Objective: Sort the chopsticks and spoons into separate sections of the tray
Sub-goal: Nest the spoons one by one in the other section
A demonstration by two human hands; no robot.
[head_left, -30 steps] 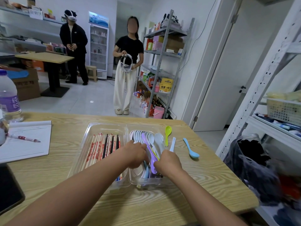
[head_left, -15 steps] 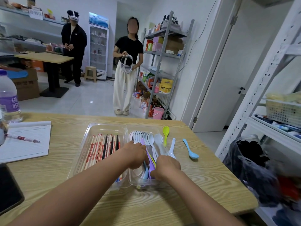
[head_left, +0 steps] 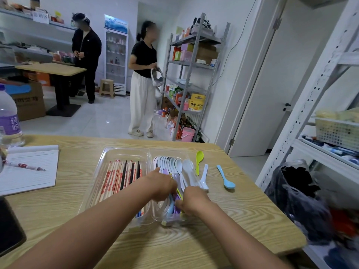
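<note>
1. Clear two-section tray (head_left: pixel 108 160) lies under both hands.
2. Chopsticks (head_left: pixel 118 177), mostly red-printed with a few black, fill the section left of the left hand.
3. Spoons (head_left: pixel 171 164), mostly white, lie stacked between and beyond the hands.
4. Green spoon (head_left: pixel 199 157), white spoon (head_left: pixel 204 178) and blue spoon (head_left: pixel 226 178) lie outside the tray, beyond the right hand.

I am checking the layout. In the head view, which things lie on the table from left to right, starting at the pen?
Pen → notebook → chopsticks → white spoons in the tray → green spoon → blue spoon.
</note>
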